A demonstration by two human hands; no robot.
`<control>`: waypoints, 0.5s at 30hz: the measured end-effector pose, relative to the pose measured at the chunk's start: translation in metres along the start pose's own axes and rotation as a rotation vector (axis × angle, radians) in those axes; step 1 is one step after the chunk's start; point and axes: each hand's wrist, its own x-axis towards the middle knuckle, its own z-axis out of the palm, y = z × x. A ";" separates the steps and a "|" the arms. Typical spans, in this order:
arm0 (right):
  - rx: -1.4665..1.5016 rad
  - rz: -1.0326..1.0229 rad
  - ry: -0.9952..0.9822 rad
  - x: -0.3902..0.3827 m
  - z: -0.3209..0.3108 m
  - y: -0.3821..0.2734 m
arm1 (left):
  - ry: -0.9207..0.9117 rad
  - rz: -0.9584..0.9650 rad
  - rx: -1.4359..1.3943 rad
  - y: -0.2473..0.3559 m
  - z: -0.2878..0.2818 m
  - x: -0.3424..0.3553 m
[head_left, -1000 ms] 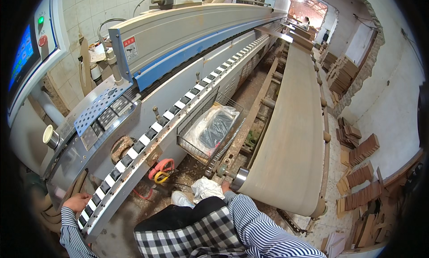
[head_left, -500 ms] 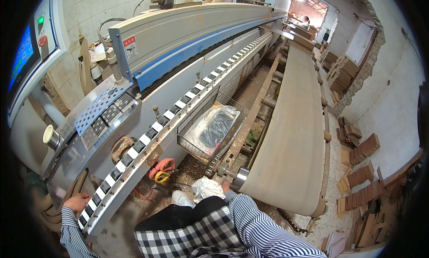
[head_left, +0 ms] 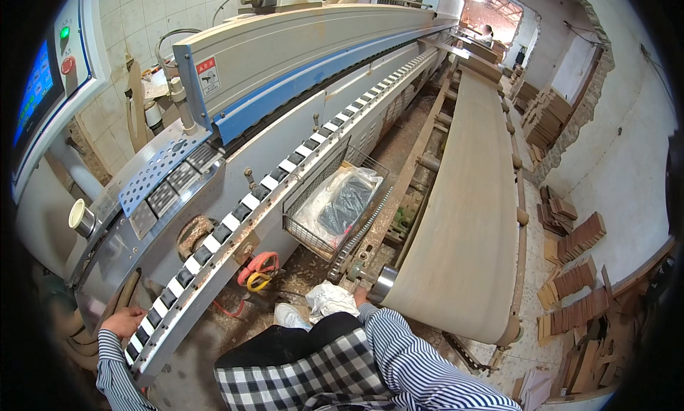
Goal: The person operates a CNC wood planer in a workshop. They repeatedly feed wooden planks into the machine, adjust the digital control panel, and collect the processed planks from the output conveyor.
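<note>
At the lower left, my left hand point(head_left: 124, 322) is at the near end of a long rail point(head_left: 203, 256) set with black and white rollers. Its fingers curl in against the rail's outer edge, and the fingertips are partly hidden. My right hand point(head_left: 360, 295) is low beside the metal end roller point(head_left: 384, 283) of a wide belt conveyor point(head_left: 456, 219). Mostly the back of this hand shows, and its fingers are hidden. A crumpled white cloth or bag point(head_left: 330, 300) lies just left of it. Red- and yellow-handled scissors point(head_left: 258, 270) hang at the rail's side.
A long grey and blue machine point(head_left: 299, 55) with a perforated blue plate point(head_left: 162, 170) runs along the left, beside a control screen point(head_left: 39, 90). A wire basket point(head_left: 303, 229) holds plastic-wrapped material. Stacked wood pieces point(head_left: 581, 240) line the right wall. Another person point(head_left: 487, 30) is far back.
Both my hands stay in place. The blurred dark pads beside the perforated blue plate have shifted slightly.
</note>
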 end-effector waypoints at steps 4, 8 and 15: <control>0.036 0.104 -0.035 0.001 0.000 0.001 | 0.016 0.000 0.048 0.005 -0.001 -0.002; 0.076 0.159 -0.039 0.002 0.002 0.001 | 0.014 0.018 0.069 0.003 -0.001 -0.001; 0.027 0.001 0.005 -0.004 -0.004 -0.006 | 0.010 0.012 0.007 -0.003 0.001 0.001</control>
